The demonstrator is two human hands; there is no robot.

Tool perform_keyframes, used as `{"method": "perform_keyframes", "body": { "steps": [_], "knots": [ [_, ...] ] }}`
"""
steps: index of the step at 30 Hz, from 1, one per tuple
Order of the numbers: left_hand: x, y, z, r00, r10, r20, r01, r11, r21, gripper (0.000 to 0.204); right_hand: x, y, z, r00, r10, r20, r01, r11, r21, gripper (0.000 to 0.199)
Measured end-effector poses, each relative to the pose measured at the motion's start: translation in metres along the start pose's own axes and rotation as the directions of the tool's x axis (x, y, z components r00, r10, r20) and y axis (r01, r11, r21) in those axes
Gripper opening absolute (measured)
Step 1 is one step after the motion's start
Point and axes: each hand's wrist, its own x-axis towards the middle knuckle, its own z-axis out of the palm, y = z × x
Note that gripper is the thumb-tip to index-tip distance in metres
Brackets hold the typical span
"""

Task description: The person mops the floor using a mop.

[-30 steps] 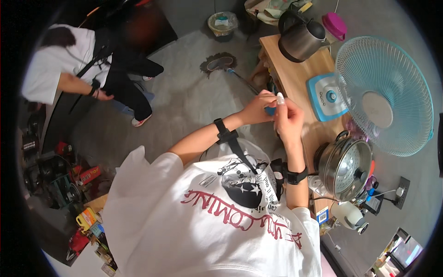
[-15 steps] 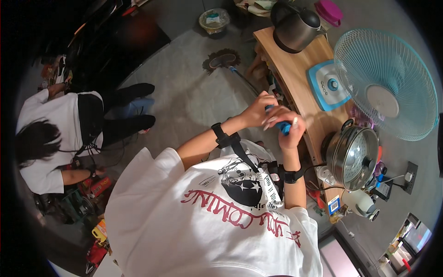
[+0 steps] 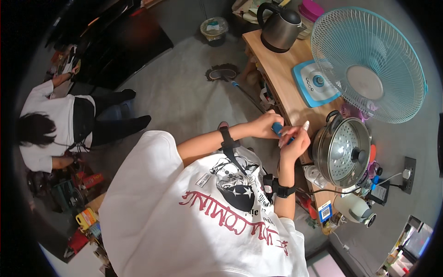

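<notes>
A mop with a dark fringed head (image 3: 222, 74) lies against the grey floor ahead of me. Its thin pole (image 3: 251, 100) slants back toward my hands and ends in a blue grip (image 3: 277, 128). My left hand (image 3: 266, 125) is closed round the pole at the blue grip. Just to the right, my right hand (image 3: 296, 141) is bent over the top end of the handle, its fingers curled against the blue part. Part of the grip is hidden by the fingers. Both wrists wear black straps.
On the right, a wooden table (image 3: 272, 59) holds a kettle (image 3: 282, 28), a blue fan (image 3: 369, 64) and a lidded steamer pot (image 3: 344, 152). A lined bin (image 3: 214, 30) stands at the far wall. Another person (image 3: 55, 120) bends at the left beside clutter.
The view has shifted, so table items appear further left. My right hand has loosened a little around the handle's end, and the mop head sits slightly lower in the picture.
</notes>
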Motion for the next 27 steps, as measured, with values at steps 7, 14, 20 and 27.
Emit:
{"method": "perform_keyframes", "body": {
  "steps": [7,14,20,27],
  "knots": [
    [-0.001,0.015,0.075,1.000,0.013,-0.026,-0.012,1.000,0.025,0.021,-0.022,-0.010,-0.064,1.000,-0.009,-0.020,0.008,1.000,-0.020,0.048],
    [-0.003,0.035,0.132,0.977,-0.123,-0.174,0.131,0.991,0.037,0.015,-0.035,-0.030,-0.114,0.993,0.113,0.028,-0.114,0.991,0.063,0.039],
    [-0.010,0.048,0.159,0.966,-0.202,-0.162,0.219,0.972,0.091,0.014,-0.049,-0.024,-0.140,0.998,0.045,0.031,-0.047,0.998,0.047,0.040],
    [-0.031,0.008,0.151,0.980,-0.110,-0.164,0.135,0.979,0.155,0.019,-0.062,0.019,-0.129,0.998,0.055,0.015,-0.055,0.998,-0.025,0.042]
  ]
}}
